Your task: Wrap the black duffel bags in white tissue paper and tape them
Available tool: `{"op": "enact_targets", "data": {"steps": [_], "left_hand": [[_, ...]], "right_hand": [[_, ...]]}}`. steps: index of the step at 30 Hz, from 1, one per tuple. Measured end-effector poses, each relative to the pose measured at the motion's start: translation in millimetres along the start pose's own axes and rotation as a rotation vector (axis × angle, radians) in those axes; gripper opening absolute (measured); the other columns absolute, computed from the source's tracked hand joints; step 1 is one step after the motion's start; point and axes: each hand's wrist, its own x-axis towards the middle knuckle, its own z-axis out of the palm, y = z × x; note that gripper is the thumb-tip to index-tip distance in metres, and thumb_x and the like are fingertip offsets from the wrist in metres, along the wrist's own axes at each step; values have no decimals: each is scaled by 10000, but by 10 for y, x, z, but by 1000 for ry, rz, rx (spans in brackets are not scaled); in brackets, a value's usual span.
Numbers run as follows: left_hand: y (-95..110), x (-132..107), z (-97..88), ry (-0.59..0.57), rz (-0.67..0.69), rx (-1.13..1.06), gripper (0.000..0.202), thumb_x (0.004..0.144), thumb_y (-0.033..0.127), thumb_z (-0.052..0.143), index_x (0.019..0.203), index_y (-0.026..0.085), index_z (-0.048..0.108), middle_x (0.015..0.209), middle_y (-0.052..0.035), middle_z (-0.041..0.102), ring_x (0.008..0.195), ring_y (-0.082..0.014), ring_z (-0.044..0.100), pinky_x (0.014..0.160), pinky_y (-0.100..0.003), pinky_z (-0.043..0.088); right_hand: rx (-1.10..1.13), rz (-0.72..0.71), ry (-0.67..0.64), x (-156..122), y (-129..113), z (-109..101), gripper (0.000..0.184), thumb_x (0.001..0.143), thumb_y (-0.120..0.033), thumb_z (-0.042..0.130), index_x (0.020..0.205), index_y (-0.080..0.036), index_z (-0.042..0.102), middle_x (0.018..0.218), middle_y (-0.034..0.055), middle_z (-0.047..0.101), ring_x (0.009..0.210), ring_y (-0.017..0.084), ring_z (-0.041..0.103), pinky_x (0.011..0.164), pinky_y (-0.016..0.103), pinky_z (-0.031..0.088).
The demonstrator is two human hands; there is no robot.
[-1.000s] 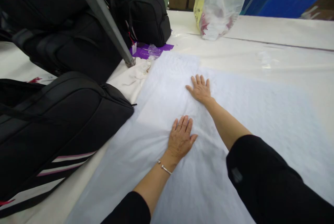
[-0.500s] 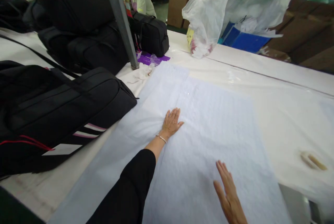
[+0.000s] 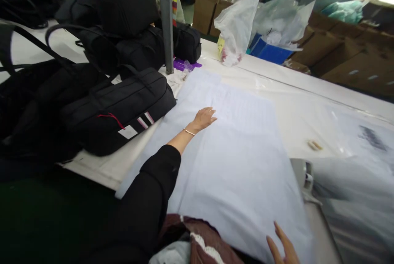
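Observation:
A large pale bluish-white sheet (image 3: 240,145) lies over the table in front of me; whether it is cloth, paper or foam I cannot tell. My left hand (image 3: 203,118), with a thin bracelet at the wrist, is on or just over the middle of the sheet, fingers extended and slightly bent, holding nothing. At the bottom right, my right hand (image 3: 283,245) is over the sheet's near right part, fingers apart and nothing in them. The lower part of that hand is cut off by the frame.
Black bags (image 3: 123,108) crowd the left beside a metal post (image 3: 168,21). Behind are a clear plastic bag (image 3: 235,30), a blue box (image 3: 271,49) and cardboard boxes (image 3: 347,58). Clear plastic sheeting (image 3: 363,210) and a grey device (image 3: 300,173) lie right. A small tan object (image 3: 314,145) sits nearby.
The view has swung right and back, showing more floor and brown clothing below. My left hand stays around the sheet's middle, its fingers more bent; my right hand is lower in the picture.

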Motion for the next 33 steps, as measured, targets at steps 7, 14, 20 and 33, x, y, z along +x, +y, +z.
{"op": "enact_targets", "data": {"steps": [7,14,20,33], "left_hand": [[51,-2420,301,-45,-58,4,555,906,378,671,1395,179,501,1477,-144,515,1390,-276,452,1131,-435,391],[235,-3569,622,-185,-86,56,661,849,319,742,1428,195,446,1510,-148,472,1425,-300,400,1161,-486,332],[179,-3542,735,-185,-199,-55,292,840,249,755,1089,202,610,1349,-82,590,1283,-237,508,1079,-384,395],[527,-3273,323,-197,-181,52,77,895,245,697,933,203,644,1084,-43,686,1045,-193,619,928,-322,467]], "right_hand": [[-60,-232,-46,-527,-561,395,603,900,-554,469,1389,-202,508,1414,152,562,1320,340,531,1141,544,423],[-217,-476,-322,-317,-1276,864,572,936,-387,455,1479,-207,442,1539,137,439,1392,291,451,1171,496,366],[-501,-600,-619,-245,-1407,1098,700,833,-251,579,1509,-156,424,1623,137,292,1496,300,270,1223,455,250],[-523,-645,-702,-280,-1389,1163,964,713,-160,657,1584,-221,250,1672,103,67,1542,307,46,1221,580,82]]}}
